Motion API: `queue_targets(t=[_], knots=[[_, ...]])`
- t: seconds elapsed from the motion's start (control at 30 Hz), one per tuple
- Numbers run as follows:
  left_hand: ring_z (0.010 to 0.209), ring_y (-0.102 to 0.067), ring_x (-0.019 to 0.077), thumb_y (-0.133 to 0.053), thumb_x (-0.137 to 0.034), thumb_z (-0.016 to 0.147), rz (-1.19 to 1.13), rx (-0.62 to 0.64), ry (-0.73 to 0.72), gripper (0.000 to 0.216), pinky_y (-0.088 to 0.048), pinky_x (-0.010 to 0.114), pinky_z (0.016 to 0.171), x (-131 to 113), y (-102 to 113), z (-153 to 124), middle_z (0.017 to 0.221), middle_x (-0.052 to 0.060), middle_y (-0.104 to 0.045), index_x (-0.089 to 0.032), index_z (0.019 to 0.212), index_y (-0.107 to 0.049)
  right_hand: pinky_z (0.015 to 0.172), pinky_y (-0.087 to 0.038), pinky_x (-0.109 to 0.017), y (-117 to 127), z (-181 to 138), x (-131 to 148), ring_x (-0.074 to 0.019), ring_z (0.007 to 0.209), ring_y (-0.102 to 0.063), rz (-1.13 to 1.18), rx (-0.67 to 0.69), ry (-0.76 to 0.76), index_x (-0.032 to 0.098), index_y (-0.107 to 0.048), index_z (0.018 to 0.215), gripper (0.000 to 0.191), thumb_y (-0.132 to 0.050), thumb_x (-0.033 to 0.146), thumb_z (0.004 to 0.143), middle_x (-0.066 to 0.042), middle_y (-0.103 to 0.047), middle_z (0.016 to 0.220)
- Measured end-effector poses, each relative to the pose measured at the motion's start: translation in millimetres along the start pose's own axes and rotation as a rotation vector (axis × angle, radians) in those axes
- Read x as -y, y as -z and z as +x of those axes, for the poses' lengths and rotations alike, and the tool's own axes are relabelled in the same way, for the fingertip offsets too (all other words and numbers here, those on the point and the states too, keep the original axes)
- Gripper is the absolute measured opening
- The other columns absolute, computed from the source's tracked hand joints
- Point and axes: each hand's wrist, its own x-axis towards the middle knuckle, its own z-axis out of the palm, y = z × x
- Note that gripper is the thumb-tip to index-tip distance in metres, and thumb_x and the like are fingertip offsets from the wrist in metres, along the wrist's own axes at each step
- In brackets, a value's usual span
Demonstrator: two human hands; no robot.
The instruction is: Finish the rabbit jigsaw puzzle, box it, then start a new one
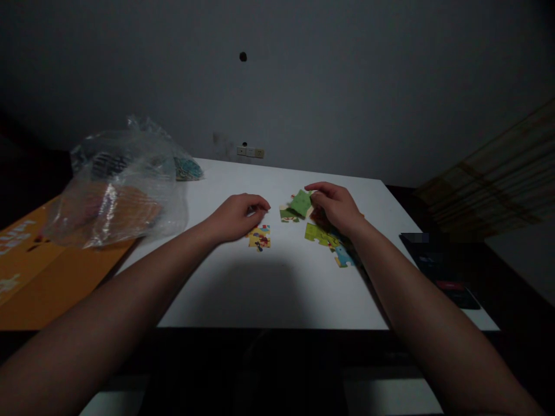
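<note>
My right hand (336, 205) pinches a green jigsaw puzzle piece (300, 203), tilted up above the white table (243, 289). Partly covered by it is a green and cream puzzle piece (288, 215) lying flat. Below my right hand and forearm are several more pieces, among them a yellow-green one (318, 233) and a blue one (343, 256); some are partly hidden. My left hand (240, 216) rests on the table, its fingers loosely curved with a gap to the thumb and nothing visible between them. Just below its thumb lies a yellow puzzle piece (260, 237) with a printed figure.
A clear plastic bag (125, 190) sits at the left on an orange printed box or board (65, 271). Behind it is a teal patterned item (188, 169). A dark flat object (437, 271) lies at the right edge. The wall with sockets (250, 152) stands behind the table.
</note>
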Motion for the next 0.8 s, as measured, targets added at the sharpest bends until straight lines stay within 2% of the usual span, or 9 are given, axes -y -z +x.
queue_targets(t=[0.13,0.23,0.33,0.43,0.57,0.8], knots=[[0.109,-0.078,0.0292,-0.068,-0.037,0.097,0.057,0.020,-0.064,0.031,-0.060,0.049,0.103,-2.1,0.7,-0.6,0.116,0.011,-0.086,-0.025,0.118,-0.087,0.047,-0.040,-0.029,2.6,0.9,-3.3,-0.0169,0.051,-0.056,-0.064,0.005,0.034,0.025,-0.086,0.116,0.036,-0.076,0.042,0.086,0.003,-0.066,0.065],[0.131,-0.075,0.0327,-0.069,-0.038,0.101,0.085,0.105,-0.199,0.036,-0.055,0.054,0.120,-8.8,-2.0,-1.6,0.135,0.012,-0.085,-0.027,0.131,-0.085,0.049,-0.046,-0.029,4.3,2.2,-5.3,-0.0172,0.054,-0.062,-0.057,0.034,0.054,0.023,-0.083,0.118,0.038,-0.079,0.043,0.085,0.000,-0.075,0.075],[0.154,-0.064,0.0356,-0.068,-0.042,0.105,0.140,0.234,-0.294,0.046,-0.045,0.059,0.134,-17.2,-10.5,-3.4,0.161,0.011,-0.074,-0.030,0.148,-0.077,0.055,-0.052,-0.031,5.9,3.7,-6.5,-0.0187,0.061,-0.067,-0.100,0.031,0.090,0.022,-0.082,0.118,0.041,-0.082,0.044,0.084,-0.004,-0.082,0.087],[0.169,-0.048,0.0392,-0.068,-0.048,0.106,0.242,0.336,-0.264,0.056,-0.036,0.063,0.140,-22.4,-20.6,-5.3,0.176,0.013,-0.060,-0.026,0.157,-0.070,0.064,-0.056,-0.035,8.0,6.6,-9.4,-0.0216,0.070,-0.072,-0.166,0.009,0.142,0.021,-0.084,0.117,0.040,-0.081,0.045,0.086,-0.006,-0.084,0.092],[0.171,-0.046,0.0384,-0.063,-0.053,0.109,0.329,0.404,-0.215,0.060,-0.030,0.068,0.142,-23.6,-24.1,-5.7,0.181,0.018,-0.052,-0.022,0.161,-0.065,0.074,-0.061,-0.039,11.5,12.4,-18.4,-0.0256,0.082,-0.077,-0.230,-0.008,0.191,0.019,-0.085,0.119,0.039,-0.076,0.046,0.091,-0.009,-0.085,0.097],[0.167,-0.052,0.0390,-0.061,-0.055,0.109,0.287,0.369,-0.175,0.055,-0.030,0.072,0.139,-20.6,-11.7,-2.6,0.178,0.018,-0.056,-0.025,0.154,-0.068,0.090,-0.064,-0.047,15.4,13.0,-22.3,-0.0296,0.092,-0.080,-0.410,-0.041,0.262,0.021,-0.085,0.122,0.035,-0.072,0.042,0.098,-0.011,-0.087,0.103]])
